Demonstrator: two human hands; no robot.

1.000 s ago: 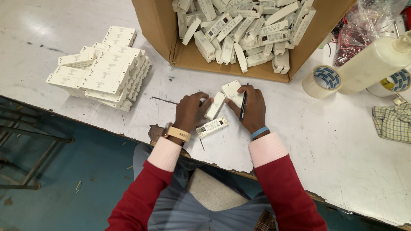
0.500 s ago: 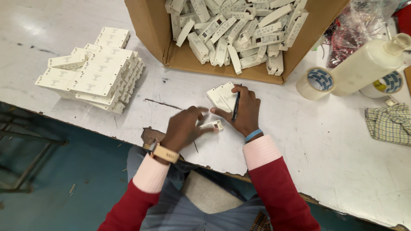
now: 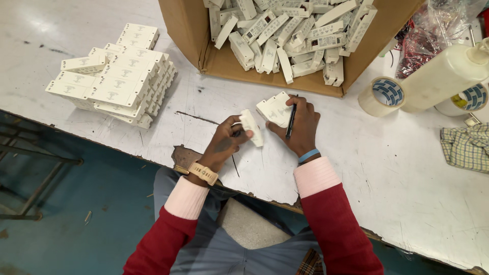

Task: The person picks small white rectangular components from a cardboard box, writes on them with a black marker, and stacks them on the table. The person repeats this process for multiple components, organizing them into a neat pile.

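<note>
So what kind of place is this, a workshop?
Probably a small assembly or packing workshop. A cardboard box holds loose white plastic parts, more are stacked in a neat pile on the worn white bench, and tape rolls sit nearby. The left hand holds one part.

White oblong plastic unit point(image 3: 251, 127), lifted off the table and tilted; second white unit point(image 3: 274, 108) flat on the table; slim black pen point(image 3: 291, 121), held upright.

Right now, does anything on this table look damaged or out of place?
Yes. The table edge by the left hand is chipped, showing brown under the white top. A dark scratch runs nearby. The stack of white parts leans unevenly.
</note>
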